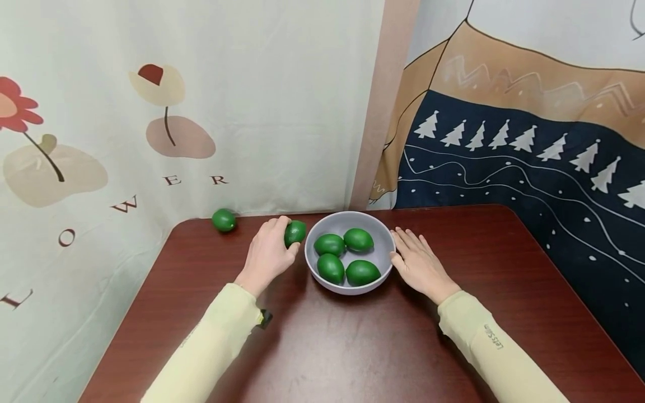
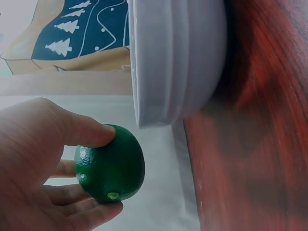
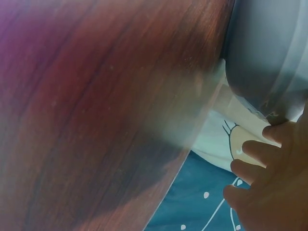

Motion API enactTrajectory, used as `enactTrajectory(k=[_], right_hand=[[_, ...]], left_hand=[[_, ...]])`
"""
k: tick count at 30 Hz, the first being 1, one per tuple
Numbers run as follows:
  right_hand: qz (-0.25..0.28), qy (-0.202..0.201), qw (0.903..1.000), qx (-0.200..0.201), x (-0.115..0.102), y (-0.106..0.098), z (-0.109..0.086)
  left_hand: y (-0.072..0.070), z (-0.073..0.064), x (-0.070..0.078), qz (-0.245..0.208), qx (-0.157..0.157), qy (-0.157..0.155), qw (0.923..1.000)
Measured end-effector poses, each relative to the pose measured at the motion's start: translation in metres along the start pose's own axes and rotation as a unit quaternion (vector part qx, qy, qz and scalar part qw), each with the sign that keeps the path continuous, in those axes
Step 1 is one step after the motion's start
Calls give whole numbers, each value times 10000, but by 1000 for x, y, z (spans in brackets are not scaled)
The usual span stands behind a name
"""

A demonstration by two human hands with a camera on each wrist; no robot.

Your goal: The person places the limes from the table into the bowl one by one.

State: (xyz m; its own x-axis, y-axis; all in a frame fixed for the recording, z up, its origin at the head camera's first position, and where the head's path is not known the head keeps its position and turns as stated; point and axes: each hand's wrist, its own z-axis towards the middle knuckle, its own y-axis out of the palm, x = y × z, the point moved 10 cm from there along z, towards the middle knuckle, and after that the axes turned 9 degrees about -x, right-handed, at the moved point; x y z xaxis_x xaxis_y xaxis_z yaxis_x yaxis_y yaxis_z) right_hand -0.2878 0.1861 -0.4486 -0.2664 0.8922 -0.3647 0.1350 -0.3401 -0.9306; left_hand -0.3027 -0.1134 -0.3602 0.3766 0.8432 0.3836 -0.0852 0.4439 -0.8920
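A grey bowl (image 1: 351, 289) stands near the back of the table with several green limes (image 1: 362, 273) in it. My left hand (image 1: 268, 249) grips another lime (image 1: 295, 232) just left of the bowl's rim. In the left wrist view the thumb lies on top of that lime (image 2: 115, 166) and the fingers sit under it, beside the bowl wall (image 2: 180, 62). On the other side my right hand (image 1: 419, 261) rests its straight fingers against the bowl's right side. The right wrist view shows those fingers (image 3: 260, 151) at the bowl's outer wall (image 3: 267, 53).
One more lime (image 1: 224, 220) lies at the table's back left corner. The dark red wooden table (image 1: 347, 347) ends close behind the bowl, against a pale printed curtain (image 1: 282, 112). A navy and tan printed cloth (image 1: 473, 162) hangs at the right.
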Motion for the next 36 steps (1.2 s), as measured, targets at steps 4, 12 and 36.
enactTrajectory(k=[4, 12, 36], right_hand=[[-8, 3, 10000, 29, 0, 0, 0], [33, 37, 10000, -19, 1, 1, 0], [82, 56, 10000, -11, 1, 2, 1]], left_hand=[[3, 2, 4, 16, -39, 17, 10000], [6, 4, 10, -15, -125, 46, 9999], [20, 6, 39, -254, -226, 493, 9982]])
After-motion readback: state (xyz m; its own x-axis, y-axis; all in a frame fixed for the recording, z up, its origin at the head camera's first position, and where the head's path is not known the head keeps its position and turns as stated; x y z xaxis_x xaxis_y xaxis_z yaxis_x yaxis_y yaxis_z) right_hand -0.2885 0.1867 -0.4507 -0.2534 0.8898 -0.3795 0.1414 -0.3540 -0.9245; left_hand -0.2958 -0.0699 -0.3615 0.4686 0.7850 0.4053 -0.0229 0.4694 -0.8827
